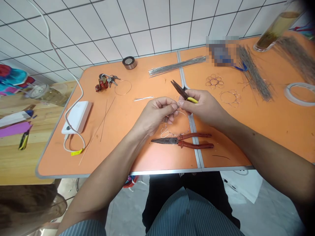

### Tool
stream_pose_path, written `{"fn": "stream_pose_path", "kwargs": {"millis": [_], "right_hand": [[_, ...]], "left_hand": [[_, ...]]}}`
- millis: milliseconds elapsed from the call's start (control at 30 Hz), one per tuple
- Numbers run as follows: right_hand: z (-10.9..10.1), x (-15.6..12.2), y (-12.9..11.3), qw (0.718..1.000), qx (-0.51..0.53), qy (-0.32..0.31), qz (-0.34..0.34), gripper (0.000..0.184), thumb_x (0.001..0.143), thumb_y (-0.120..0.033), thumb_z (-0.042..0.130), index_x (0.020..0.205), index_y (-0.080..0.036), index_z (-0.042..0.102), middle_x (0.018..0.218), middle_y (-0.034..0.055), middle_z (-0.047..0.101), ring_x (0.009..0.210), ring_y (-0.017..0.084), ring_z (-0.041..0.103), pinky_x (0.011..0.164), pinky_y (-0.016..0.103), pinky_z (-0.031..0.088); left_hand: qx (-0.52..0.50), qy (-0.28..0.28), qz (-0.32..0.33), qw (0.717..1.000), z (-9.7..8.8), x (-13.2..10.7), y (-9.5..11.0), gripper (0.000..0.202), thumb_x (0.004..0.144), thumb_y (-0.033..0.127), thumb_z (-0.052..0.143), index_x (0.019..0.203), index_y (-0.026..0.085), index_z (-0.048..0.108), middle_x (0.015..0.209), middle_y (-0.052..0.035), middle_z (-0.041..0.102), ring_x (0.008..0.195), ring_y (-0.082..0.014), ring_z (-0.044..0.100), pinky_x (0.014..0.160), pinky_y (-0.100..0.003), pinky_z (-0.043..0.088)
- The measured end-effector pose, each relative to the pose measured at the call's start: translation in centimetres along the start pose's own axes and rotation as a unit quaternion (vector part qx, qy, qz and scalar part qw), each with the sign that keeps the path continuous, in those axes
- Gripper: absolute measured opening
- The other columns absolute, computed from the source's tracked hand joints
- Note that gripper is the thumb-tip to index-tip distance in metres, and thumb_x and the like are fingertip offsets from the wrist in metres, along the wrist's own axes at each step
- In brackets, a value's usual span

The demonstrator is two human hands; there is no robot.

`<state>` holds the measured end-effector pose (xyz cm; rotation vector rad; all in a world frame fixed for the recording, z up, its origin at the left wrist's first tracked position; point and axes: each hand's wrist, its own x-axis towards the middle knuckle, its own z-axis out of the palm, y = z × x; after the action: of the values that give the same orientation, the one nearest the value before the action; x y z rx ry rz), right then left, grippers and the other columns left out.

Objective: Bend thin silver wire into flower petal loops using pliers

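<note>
Thumb and fingers of my left hand [162,111] pinch a thin wire ring with small petal-like loops [165,132]. My right hand [203,103] is wrapped round yellow-handled pliers [180,89], whose dark jaws point up and left. Its thumb and fingertip meet the left fingertips at the ring's top, where the exact wire ends are hidden. Just below the ring, red-handled long-nose pliers [183,141] lie on the orange table [147,157]. To the right rest two wire flower shapes, one full of loops [214,81] and one partly looped [230,98].
A bundle of straight wires [176,66] and a tape roll [129,62] lie near the wall. Keys [109,79], a plain wire ring [123,88] and a white power bank [77,117] are left. Dark wire bundles [256,73], a white ring spool [287,93] and a glass [273,32] stand right.
</note>
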<state>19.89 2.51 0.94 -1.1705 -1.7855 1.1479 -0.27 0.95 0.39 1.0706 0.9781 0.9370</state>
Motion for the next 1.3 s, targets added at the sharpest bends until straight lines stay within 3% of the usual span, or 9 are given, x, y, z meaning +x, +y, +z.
{"fn": "stream_pose_path", "kwargs": {"millis": [333, 567, 800, 967, 1133, 1300], "right_hand": [[0.3, 0.0, 0.3, 0.998, 0.068, -0.012, 0.004, 0.018, 0.097, -0.028, 0.068, 0.081, -0.023, 0.059, 0.070, -0.0029, 0.058, 0.065, 0.015, 0.053, 0.066, 0.031, 0.044], [0.6, 0.1, 0.6, 0.987, 0.155, -0.021, 0.020, 0.024, 0.094, -0.033, 0.076, 0.081, -0.024, 0.058, 0.070, -0.0029, 0.056, 0.065, 0.015, 0.052, 0.064, 0.032, 0.044], [1.3, 0.1, 1.3, 0.963, 0.257, -0.028, 0.070, 0.033, 0.090, -0.035, 0.082, 0.075, -0.024, 0.055, 0.071, -0.0020, 0.053, 0.063, 0.014, 0.047, 0.056, 0.029, 0.040], [1.6, 0.1, 1.2, 0.946, 0.306, -0.037, 0.101, 0.035, 0.088, -0.033, 0.083, 0.071, -0.023, 0.054, 0.071, -0.0020, 0.052, 0.063, 0.013, 0.046, 0.056, 0.028, 0.039], [1.5, 0.3, 1.6, 0.951, 0.288, -0.040, 0.106, 0.035, 0.090, -0.038, 0.082, 0.074, -0.023, 0.055, 0.072, -0.0021, 0.054, 0.063, 0.013, 0.049, 0.057, 0.028, 0.040], [1.1, 0.2, 1.8, 0.989, 0.138, 0.030, 0.035, 0.020, 0.098, -0.042, 0.071, 0.096, -0.024, 0.064, 0.081, -0.0020, 0.063, 0.069, 0.016, 0.058, 0.064, 0.031, 0.047]], "left_hand": [[-0.018, -0.007, 0.032, 0.999, 0.2, 0.2, -0.2, 0.026, 0.080, 0.031, 0.094, 0.082, 0.015, 0.073, 0.073, -0.0011, 0.072, 0.057, -0.0078, 0.060, 0.057, -0.020, 0.048], [-0.059, -0.020, 0.032, 0.998, -0.1, 0.4, -0.7, 0.031, 0.077, 0.036, 0.098, 0.084, 0.016, 0.074, 0.074, -0.0005, 0.072, 0.060, -0.0076, 0.061, 0.060, -0.019, 0.049], [-0.101, -0.005, 0.002, 0.995, -0.1, 0.5, -0.9, 0.026, 0.078, 0.029, 0.096, 0.085, 0.016, 0.074, 0.075, -0.0006, 0.073, 0.060, -0.0071, 0.062, 0.060, -0.018, 0.051], [-0.167, 0.016, -0.060, 0.984, 0.2, 0.7, -0.6, 0.017, 0.084, 0.016, 0.089, 0.083, 0.014, 0.072, 0.071, -0.0001, 0.070, 0.056, -0.0065, 0.061, 0.056, -0.016, 0.051], [-0.217, 0.027, -0.122, 0.968, 0.5, 0.6, -0.2, 0.013, 0.091, 0.009, 0.080, 0.083, 0.012, 0.069, 0.073, 0.0001, 0.068, 0.056, -0.0052, 0.061, 0.057, -0.015, 0.053], [-0.242, 0.031, -0.143, 0.959, 0.5, 0.5, 0.1, 0.016, 0.094, 0.008, 0.075, 0.081, 0.013, 0.067, 0.073, -0.0002, 0.067, 0.056, -0.0052, 0.060, 0.054, -0.014, 0.051]]}}
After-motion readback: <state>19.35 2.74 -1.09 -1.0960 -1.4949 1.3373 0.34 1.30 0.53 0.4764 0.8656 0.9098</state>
